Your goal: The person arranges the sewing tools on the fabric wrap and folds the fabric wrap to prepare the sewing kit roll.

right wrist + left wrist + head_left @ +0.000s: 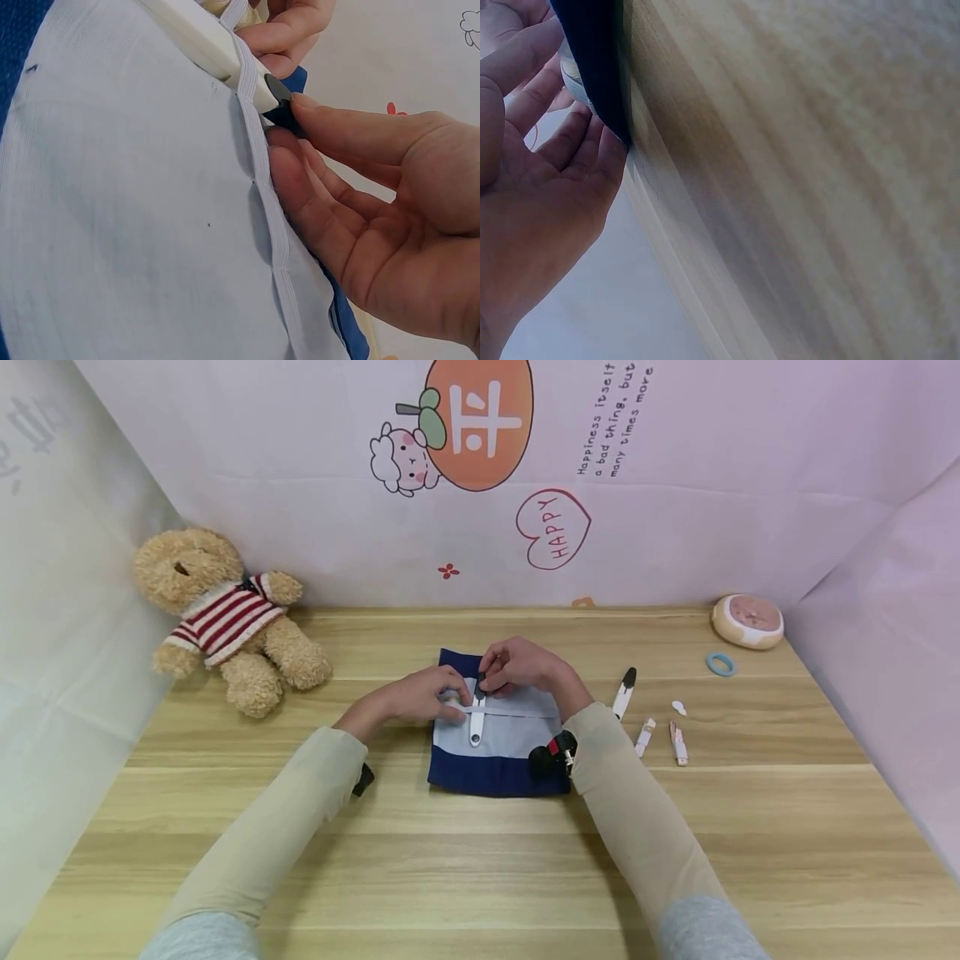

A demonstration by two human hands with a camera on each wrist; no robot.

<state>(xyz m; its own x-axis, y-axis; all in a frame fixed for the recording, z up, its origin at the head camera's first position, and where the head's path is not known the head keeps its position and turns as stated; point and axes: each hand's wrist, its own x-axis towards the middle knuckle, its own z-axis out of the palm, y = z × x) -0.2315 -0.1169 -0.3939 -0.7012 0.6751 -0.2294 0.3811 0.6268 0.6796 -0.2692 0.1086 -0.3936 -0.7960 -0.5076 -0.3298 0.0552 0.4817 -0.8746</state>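
Observation:
A navy-edged cloth organizer (495,778) with a pale grey inside lies spread on the table, a white elastic band (259,154) sewn across it in loops. A slim white tool with a black end (477,727) lies under the band. My right hand (525,664) pinches its black end between thumb and fingers. My left hand (423,693) is at the organizer's left side, its thumb and forefinger pinching the band beside the tool. A small yellowish round item (255,15), partly hidden, sits under the band by the left fingers.
To the right lie another white tool with black end (624,692), two small whitish pieces, a white clip (678,707), a blue ring (721,664) and a rounded beige case (748,621). A teddy bear (225,618) leans at the back left against the printed backdrop (322,543).

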